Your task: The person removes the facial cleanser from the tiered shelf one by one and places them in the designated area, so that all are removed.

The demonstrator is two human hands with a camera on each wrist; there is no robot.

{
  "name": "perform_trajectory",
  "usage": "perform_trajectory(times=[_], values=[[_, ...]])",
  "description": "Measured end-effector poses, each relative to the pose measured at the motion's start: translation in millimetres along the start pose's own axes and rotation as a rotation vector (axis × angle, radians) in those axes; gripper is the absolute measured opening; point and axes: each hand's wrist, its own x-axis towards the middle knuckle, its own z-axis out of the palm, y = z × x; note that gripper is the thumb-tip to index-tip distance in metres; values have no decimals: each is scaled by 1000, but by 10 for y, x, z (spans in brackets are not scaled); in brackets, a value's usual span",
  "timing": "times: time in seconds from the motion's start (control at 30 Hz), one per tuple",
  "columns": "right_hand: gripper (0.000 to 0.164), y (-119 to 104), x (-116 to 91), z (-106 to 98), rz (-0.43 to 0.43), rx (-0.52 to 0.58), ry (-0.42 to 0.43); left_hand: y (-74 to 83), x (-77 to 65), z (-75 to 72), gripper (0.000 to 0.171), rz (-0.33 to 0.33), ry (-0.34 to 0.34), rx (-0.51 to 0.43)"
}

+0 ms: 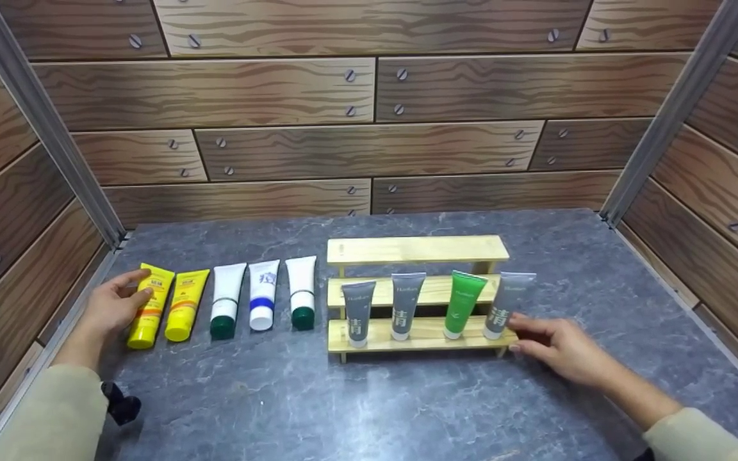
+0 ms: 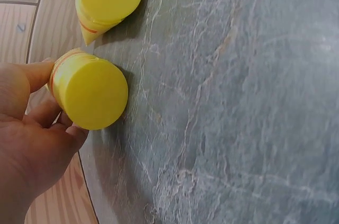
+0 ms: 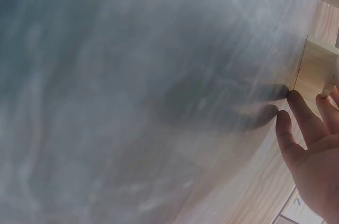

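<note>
My left hand (image 1: 111, 306) is at the outermost yellow tube (image 1: 150, 307), thumb and fingers holding its sides. In the left wrist view that tube's round yellow cap (image 2: 96, 94) points at the camera. A second yellow tube (image 1: 188, 305) lies beside it. My right hand (image 1: 571, 351) is at the right end of a wooden three-step rack (image 1: 417, 250), fingers fairly straight and fingertips right at its bottom step. On that step stand a green tube (image 1: 465, 304) and three grey tubes, the rightmost grey tube (image 1: 508, 304) closest to my right fingers.
Right of the yellow tubes lie a white tube with a green cap (image 1: 227, 299), a white tube with a blue band (image 1: 263, 294) and another green-capped white tube (image 1: 302, 293). Wood-patterned walls (image 1: 369, 89) enclose the grey marbled table (image 1: 247, 397). A black object (image 1: 122, 404) is by my left sleeve.
</note>
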Motion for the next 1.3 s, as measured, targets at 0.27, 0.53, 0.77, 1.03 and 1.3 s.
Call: perform_trajectory(times=[0.27, 0.53, 0.77, 1.03, 1.3], values=[[48, -26, 20, -3, -9, -21, 6, -43, -19, -20, 61, 4, -25, -17], [49, -28, 12, -2, 0, -5, 4, -15, -31, -30, 59, -8, -15, -5], [49, -22, 3, 3, -2, -4, 1, -54, -21, -35, 59, -32, 20, 2], [49, -18, -5, 0, -3, -16, 10, -102, -35, -59, 61, -13, 25, 33], [48, 2, -12, 12, -3, -10, 15, -110, -91, -98, 64, -2, 6, 65]])
